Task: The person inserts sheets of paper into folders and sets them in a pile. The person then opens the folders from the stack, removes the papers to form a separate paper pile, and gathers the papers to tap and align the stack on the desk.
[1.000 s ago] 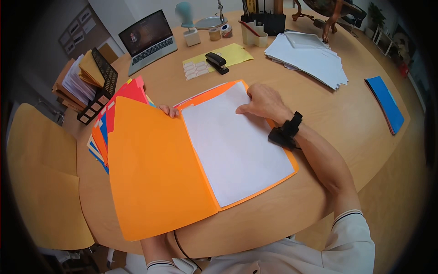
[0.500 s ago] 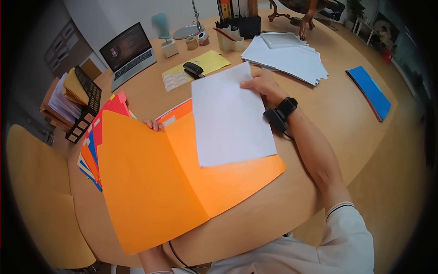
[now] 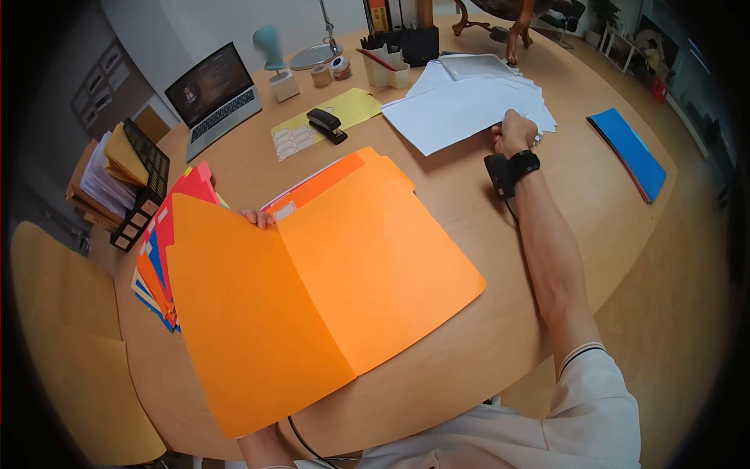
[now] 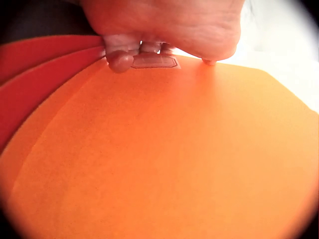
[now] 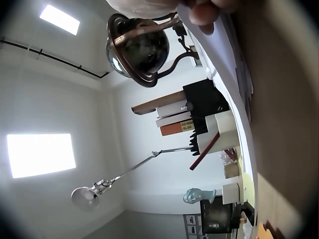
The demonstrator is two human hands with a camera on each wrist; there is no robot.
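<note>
An orange file folder (image 3: 383,258) lies spread open on the desk, its right side bare. The fingertips of my left hand (image 3: 256,218) curl over the top edge of its left flap, and the rest of that hand is hidden behind the flap. In the left wrist view the left hand (image 4: 169,27) grips the folder's edge beside a small label (image 4: 155,61). Farther right, my right hand (image 3: 516,134) pinches the near right edge of white paper (image 3: 445,121), which overlaps the paper pile at the back. The right wrist view shows the fingers (image 5: 203,15) at the paper's edge.
Colored folders (image 3: 160,250) lie fanned at the left beside a black file rack (image 3: 144,187). A laptop (image 3: 223,102), a stapler (image 3: 326,123) on a yellow sheet and a pen holder (image 3: 387,70) stand along the back. A blue folder (image 3: 629,156) lies at the right edge.
My right hand has lifted the white paper out of the orange folder and carried it back and right onto the paper pile. My left hand keeps hold of the flap.
</note>
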